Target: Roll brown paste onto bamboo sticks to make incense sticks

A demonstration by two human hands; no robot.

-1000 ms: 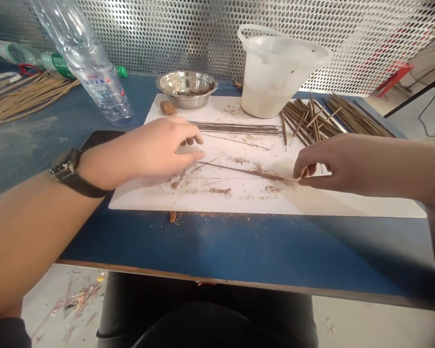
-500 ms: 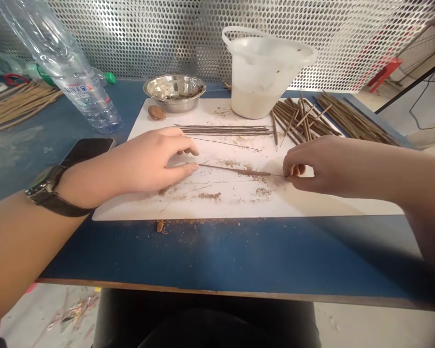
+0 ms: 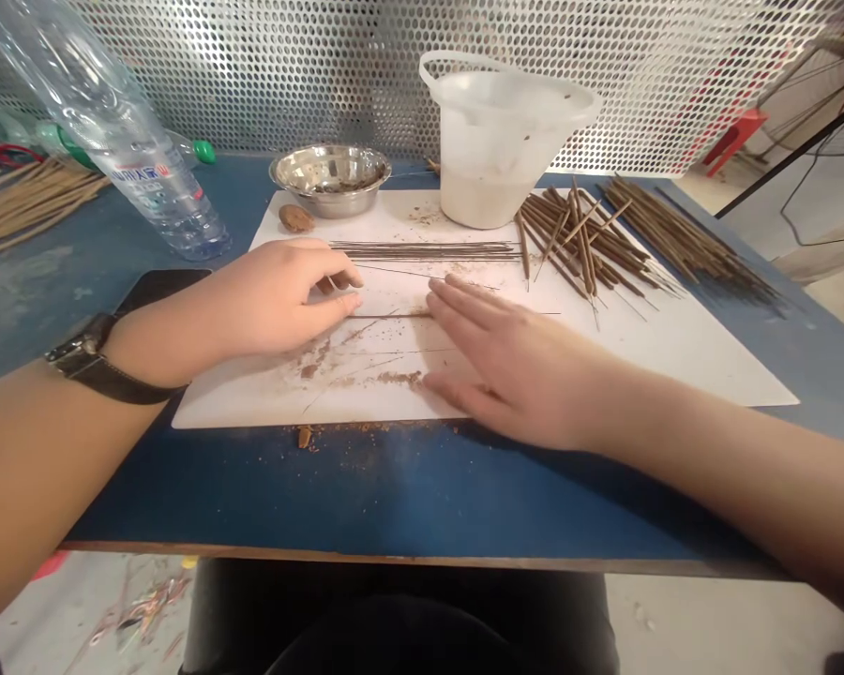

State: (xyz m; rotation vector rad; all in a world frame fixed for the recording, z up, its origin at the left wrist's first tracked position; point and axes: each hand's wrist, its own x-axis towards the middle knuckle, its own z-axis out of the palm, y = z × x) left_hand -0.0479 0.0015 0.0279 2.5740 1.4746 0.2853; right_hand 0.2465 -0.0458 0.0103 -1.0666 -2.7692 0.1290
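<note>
A thin dark stick coated with brown paste [image 3: 394, 316] lies across a white board [image 3: 703, 361]. My right hand [image 3: 513, 361] lies flat over its middle, fingers stretched out, thumb apart, covering part of it. The thin bare end shows beyond the hand's right side. My left hand [image 3: 288, 291] rests at the stick's left end, fingers curved and parted from the thumb. The thumb tip is close to that end; whether it touches cannot be made out. Just behind the hands, several thin dark sticks [image 3: 429, 250] lie in a row.
Behind stand a steel bowl [image 3: 332, 202], a lump of brown paste [image 3: 296, 218], and a cloudy plastic jug [image 3: 489, 150]. Coated sticks [image 3: 569, 234] are heaped at right beside a bundle [image 3: 682, 234]. A water bottle [image 3: 141, 169] and phone [image 3: 158, 286] are at left. Brown crumbs dot the board.
My right hand has left the stick's thin right end, moved left and flattened over the stick's middle. My left hand has shifted slightly left. The stick now lies nearly level across the board.
</note>
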